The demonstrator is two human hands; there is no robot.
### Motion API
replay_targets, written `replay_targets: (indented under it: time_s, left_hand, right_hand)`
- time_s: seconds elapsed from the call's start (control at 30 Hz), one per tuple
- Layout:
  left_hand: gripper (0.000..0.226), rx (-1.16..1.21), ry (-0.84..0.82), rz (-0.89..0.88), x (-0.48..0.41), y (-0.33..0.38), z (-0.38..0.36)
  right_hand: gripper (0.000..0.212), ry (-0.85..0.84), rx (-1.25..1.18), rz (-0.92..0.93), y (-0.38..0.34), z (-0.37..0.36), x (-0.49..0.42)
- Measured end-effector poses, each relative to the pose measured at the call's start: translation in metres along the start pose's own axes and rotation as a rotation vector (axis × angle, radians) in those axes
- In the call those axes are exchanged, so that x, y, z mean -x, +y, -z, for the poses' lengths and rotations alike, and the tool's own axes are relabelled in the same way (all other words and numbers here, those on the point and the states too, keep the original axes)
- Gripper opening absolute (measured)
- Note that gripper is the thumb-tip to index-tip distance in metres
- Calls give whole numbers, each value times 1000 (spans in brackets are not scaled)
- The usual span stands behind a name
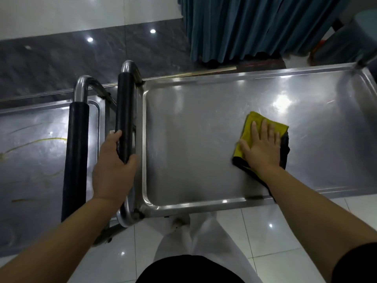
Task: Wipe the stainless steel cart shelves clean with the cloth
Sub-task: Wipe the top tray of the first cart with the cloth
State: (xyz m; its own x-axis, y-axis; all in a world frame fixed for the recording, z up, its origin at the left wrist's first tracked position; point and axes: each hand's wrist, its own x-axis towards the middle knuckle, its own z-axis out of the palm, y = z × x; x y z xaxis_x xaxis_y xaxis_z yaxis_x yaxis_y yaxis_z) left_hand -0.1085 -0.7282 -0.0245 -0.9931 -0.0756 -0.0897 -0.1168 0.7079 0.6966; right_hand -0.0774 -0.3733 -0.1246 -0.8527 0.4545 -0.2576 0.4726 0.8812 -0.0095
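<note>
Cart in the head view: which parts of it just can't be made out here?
Any lower shelves or wheels: hidden under the top shelf in the head view.
Middle of the cloth: covered by the right hand.
Right end of the top shelf: cut off by the frame edge.
Part of the handle: wrapped by the left hand.
On the second cart, the yellowish streaks: dirt or reflections, too unclear.

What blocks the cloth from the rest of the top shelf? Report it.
Nothing visible does. The right hand presses flat on the cloth on the top shelf, and only bare steel shows from there to the raised rim. The left hand grips the black handle, off the shelf's surface.
</note>
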Motion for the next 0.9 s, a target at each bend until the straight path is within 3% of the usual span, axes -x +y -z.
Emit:
replay_targets:
  time_s: [0.07, 0.13, 0.4, 0.57, 0.73, 0.9]
  left_hand:
    - [60, 1, 1, -8, -1, 1, 0]
    - [60, 2, 9, -15, -2, 3, 0]
    - [60, 23, 21, -10, -8, 0, -1]
    - [62, -102, -21, -24, -9, 5, 1]
    - [68, -427, -122, -29, -20, 23, 2]
    - [74, -489, -125, -95, -57, 44, -2]
  right_hand:
    - [75, 7, -47, -110, -26, -3, 1]
    - [76, 21, -48, -91, -60, -6, 2]
    - [77, -62, 18, 557, -224, -18, 26]
    - [76, -85, 48, 738, -226, -22, 18]
    - [86, -17, -12, 487, -152, -4, -26]
    - [81, 31, 1, 190, -56, 12, -60]
